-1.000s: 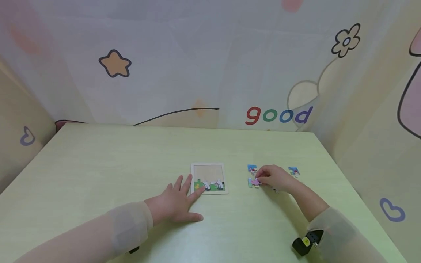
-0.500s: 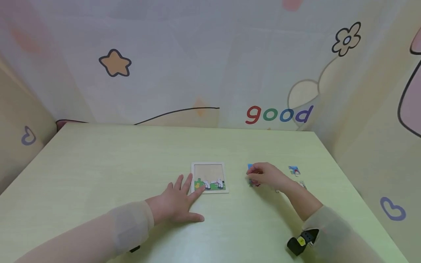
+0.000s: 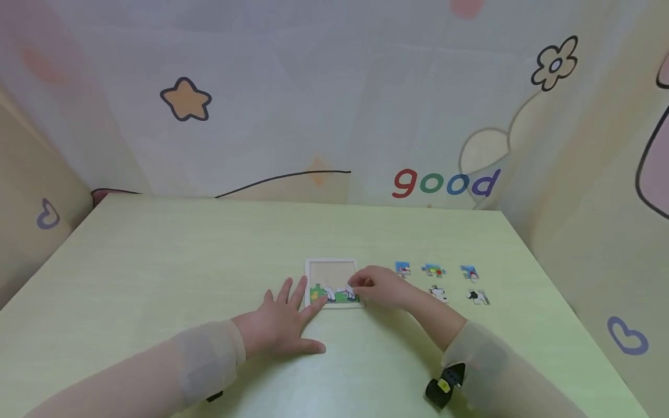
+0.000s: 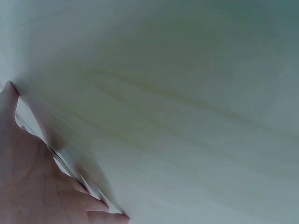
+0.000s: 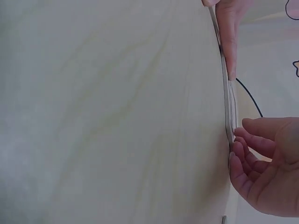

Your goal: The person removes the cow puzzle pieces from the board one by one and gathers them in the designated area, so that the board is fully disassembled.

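A shallow white-rimmed puzzle tray (image 3: 331,260) lies on the table, with green pieces showing white animal legs along its lower part. My left hand (image 3: 282,325) rests with spread fingers on its left edge and lower corner. Over the tray's right side is my right hand (image 3: 380,286), thumb and fingertips pinched together around a puzzle piece that they mostly hide. In the right wrist view, the curled fingers of the right hand (image 5: 271,163) meet the tray's thin edge (image 5: 229,107). Only the palm and fingers of the left hand (image 4: 42,182) show in the left wrist view.
Several loose puzzle pieces lie right of the tray, among them a blue one (image 3: 402,268), a green and blue one (image 3: 434,270) and a black and white one (image 3: 478,296). The right forearm passes close to them. A printed curtain (image 3: 292,116) stands behind the table (image 3: 209,244).
My right hand has picked up the pink puzzle piece from the loose group and moved left to the tray. The left hand has stayed in place.
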Demonstrator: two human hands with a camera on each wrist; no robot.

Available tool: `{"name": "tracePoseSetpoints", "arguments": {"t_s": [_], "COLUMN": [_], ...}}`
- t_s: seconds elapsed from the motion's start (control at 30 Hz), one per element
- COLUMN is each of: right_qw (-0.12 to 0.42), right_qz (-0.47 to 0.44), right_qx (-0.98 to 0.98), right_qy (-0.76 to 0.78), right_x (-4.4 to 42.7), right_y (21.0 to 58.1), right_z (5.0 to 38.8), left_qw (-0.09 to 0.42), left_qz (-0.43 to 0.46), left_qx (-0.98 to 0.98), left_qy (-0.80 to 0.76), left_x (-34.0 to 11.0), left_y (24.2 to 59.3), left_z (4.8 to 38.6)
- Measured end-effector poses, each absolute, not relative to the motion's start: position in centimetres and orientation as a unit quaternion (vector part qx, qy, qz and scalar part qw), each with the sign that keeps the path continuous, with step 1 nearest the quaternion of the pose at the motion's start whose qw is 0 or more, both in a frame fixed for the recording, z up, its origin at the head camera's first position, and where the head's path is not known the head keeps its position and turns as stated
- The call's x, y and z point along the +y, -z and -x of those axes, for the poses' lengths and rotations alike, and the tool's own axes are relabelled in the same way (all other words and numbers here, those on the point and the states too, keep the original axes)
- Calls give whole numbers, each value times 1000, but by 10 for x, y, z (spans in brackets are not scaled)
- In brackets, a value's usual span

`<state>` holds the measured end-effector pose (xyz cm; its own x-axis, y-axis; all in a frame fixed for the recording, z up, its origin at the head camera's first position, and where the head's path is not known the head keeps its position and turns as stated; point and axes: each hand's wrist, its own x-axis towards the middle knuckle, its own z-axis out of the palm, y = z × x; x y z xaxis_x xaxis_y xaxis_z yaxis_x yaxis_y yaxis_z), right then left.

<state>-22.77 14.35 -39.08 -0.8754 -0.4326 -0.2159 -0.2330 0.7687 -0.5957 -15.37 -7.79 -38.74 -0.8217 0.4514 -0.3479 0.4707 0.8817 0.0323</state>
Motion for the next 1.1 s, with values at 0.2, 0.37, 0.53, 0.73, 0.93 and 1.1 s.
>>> {"name": "tracePoseSetpoints", "arguments": {"t_s": [0.2, 0.37, 0.53, 0.73, 0.93, 1.1], "right_qw": [176, 176, 173, 168, 166, 173], "right_qz": [163, 150, 150, 158, 161, 146], "right_qx": [925, 926, 933, 933, 928, 916], "right_qy": [294, 297, 279, 275, 291, 331], "right_x": [135, 131, 130, 128, 130, 141], "right_y": [391, 393, 393, 390, 385, 385], "right_z": [228, 229, 228, 229, 231, 231], "left_qw": [176, 175, 171, 168, 175, 179], "left_qz": [-241, -243, -249, -249, -245, -244], "left_qx": [954, 954, 953, 953, 953, 953], "left_qy": [29, 32, 29, 33, 28, 32], "left_x": [-78, -78, -78, -78, -77, -78], "left_y": [389, 389, 390, 391, 389, 388], "left_z": [152, 151, 151, 154, 156, 155]}}
